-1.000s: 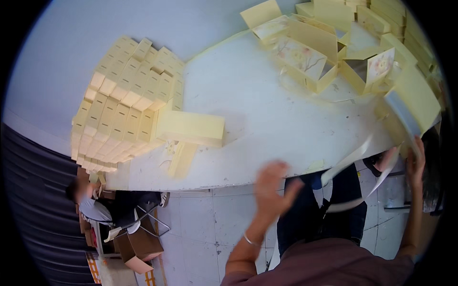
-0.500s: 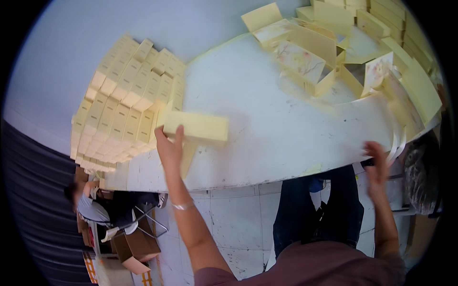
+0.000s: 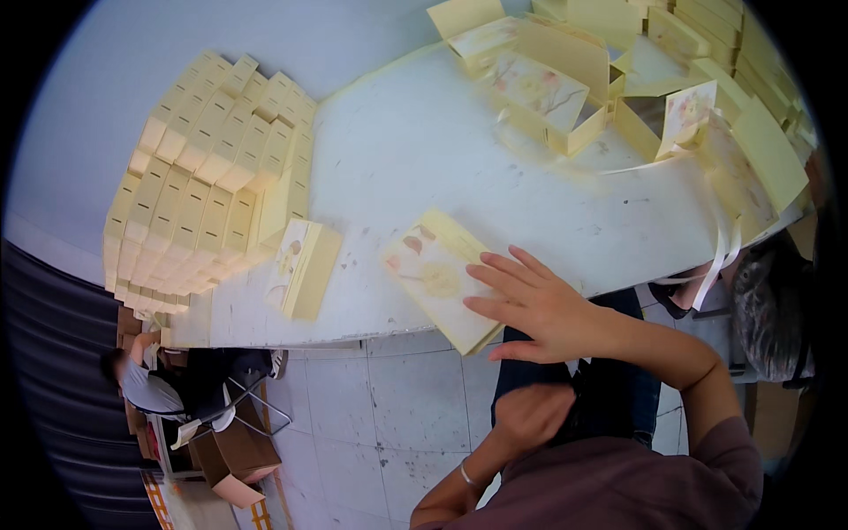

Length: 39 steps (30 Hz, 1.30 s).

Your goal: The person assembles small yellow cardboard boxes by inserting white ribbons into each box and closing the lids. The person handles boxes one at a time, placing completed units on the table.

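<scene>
A pale yellow gift box (image 3: 433,274) with a printed floral face lies at the near edge of the table, one corner over the edge. My right hand (image 3: 552,314) is open, fingers spread, its fingertips over the box's right side; whether they press on it I cannot tell. My left hand (image 3: 534,415) is drawn back in front of my body, below the table edge. Its fingers are curled and slightly blurred, and what is in them, if anything, is hidden. Another floral box (image 3: 305,269) sits farther left, beside the stack of boxes.
A tall stack of pale yellow boxes (image 3: 203,185) stands at the left of the white table (image 3: 380,150). Several open boxes (image 3: 539,97) with white ribbons (image 3: 720,256) crowd the far right. At lower left a seated person (image 3: 159,384) is near an open carton (image 3: 234,455).
The box my left hand gripped near the stack now lies at the near table edge, floral face showing. My left hand has let go and drawn back; my right hand has come over the box.
</scene>
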### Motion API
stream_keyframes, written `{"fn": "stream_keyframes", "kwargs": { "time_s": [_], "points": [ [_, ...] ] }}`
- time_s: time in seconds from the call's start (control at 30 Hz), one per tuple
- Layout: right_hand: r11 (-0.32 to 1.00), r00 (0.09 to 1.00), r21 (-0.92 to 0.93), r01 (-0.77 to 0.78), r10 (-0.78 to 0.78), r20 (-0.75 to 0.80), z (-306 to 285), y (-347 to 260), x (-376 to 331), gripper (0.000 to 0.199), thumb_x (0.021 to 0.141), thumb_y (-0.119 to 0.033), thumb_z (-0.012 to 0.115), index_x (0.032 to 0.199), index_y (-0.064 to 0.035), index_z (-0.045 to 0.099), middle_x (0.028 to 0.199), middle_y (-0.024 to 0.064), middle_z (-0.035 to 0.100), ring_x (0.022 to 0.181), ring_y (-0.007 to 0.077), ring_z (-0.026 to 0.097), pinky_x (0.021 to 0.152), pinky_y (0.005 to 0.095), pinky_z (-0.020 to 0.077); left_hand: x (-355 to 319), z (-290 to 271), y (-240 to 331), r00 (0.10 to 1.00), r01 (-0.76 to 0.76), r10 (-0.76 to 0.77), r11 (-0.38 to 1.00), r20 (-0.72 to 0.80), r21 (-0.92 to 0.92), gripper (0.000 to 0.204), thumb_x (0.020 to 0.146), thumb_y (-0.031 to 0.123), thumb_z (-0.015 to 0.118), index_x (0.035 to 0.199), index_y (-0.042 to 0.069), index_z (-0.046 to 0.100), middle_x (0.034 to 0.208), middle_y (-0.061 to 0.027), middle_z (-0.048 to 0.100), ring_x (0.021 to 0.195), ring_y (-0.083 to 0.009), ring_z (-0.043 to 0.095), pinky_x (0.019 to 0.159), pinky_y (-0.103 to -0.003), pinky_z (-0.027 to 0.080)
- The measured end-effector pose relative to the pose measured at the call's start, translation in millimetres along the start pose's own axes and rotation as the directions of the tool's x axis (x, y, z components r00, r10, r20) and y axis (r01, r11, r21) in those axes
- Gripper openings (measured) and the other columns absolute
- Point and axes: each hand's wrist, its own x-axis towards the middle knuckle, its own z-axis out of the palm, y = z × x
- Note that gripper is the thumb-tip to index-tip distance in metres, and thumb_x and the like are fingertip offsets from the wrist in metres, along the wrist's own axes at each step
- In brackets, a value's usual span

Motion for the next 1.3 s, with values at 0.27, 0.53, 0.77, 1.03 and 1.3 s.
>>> {"fn": "stream_keyframes", "kwargs": {
  "time_s": [0.27, 0.53, 0.77, 1.03, 1.3],
  "points": [
    [0.926, 0.97, 0.319, -0.201, 0.233, -0.064, 1, 17, 2, 0.042, 0.073, -0.025, 0.07, 0.104, 0.0008, 0.057, 0.116, 0.021, 0.051, 0.101, 0.0349, 0.052, 0.087, 0.0403, 0.0433, 47, -58, -29, 0.967, 0.176, -0.033, 0.8, -0.251, 0.573, 0.071, 0.065, 0.029, 0.08, 0.121, -0.002, 0.049, 0.132, -0.0267, 0.038, 0.116, -0.0465, 0.042, 0.089, -0.046, 0.044],
    [0.975, 0.98, -0.134, -0.174, 0.159, -0.115, -37, -4, -23, 0.043, 0.077, -0.026, 0.067, 0.104, 0.0045, 0.054, 0.111, 0.0242, 0.051, 0.1, 0.0374, 0.051, 0.085, 0.0398, 0.0433, 97, -69, -63, 0.962, -0.249, 0.207, 0.931, 0.175, 0.267, 0.082, 0.059, 0.052, 0.076, 0.118, -0.001, 0.055, 0.133, -0.0258, 0.041, 0.122, -0.0426, 0.041, 0.098, -0.046, 0.039],
    [0.847, 0.857, -0.252, -0.467, 0.364, -0.364, -9, 43, -7, 0.056, 0.084, -0.03, 0.058, 0.121, 0.0078, 0.043, 0.121, 0.0234, 0.046, 0.113, 0.0387, 0.044, 0.096, 0.0417, 0.0359, 99, -44, -75, 0.922, -0.384, 0.361, 0.899, 0.14, 0.21, 0.082, 0.06, 0.057, 0.074, 0.116, 0.0, 0.057, 0.129, -0.0222, 0.048, 0.12, -0.0457, 0.042, 0.092, -0.044, 0.044],
    [0.934, 0.941, 0.116, -0.337, 0.333, 0.058, -74, 58, -15, 0.048, 0.083, -0.02, 0.057, 0.125, -0.0014, 0.044, 0.111, 0.0202, 0.051, 0.103, 0.0356, 0.051, 0.09, 0.0372, 0.0419, 108, -68, -77, 0.938, -0.259, 0.236, 0.964, 0.252, 0.062, 0.081, 0.058, 0.054, 0.076, 0.117, 0.003, 0.058, 0.13, -0.0223, 0.046, 0.122, -0.0433, 0.041, 0.097, -0.043, 0.04],
    [0.419, 0.763, -0.637, 0.647, -0.334, 0.554, -96, 62, 50, 0.032, 0.081, -0.014, 0.058, 0.109, -0.0007, 0.051, 0.1, 0.0141, 0.058, 0.093, 0.0234, 0.06, 0.067, 0.0284, 0.0483, 127, -93, -32, 0.87, -0.255, 0.072, 0.912, 0.487, 0.321, 0.087, 0.054, 0.051, 0.079, 0.119, 0.001, 0.052, 0.133, -0.0226, 0.041, 0.121, -0.0394, 0.042, 0.099, -0.044, 0.036]
  ]
}}
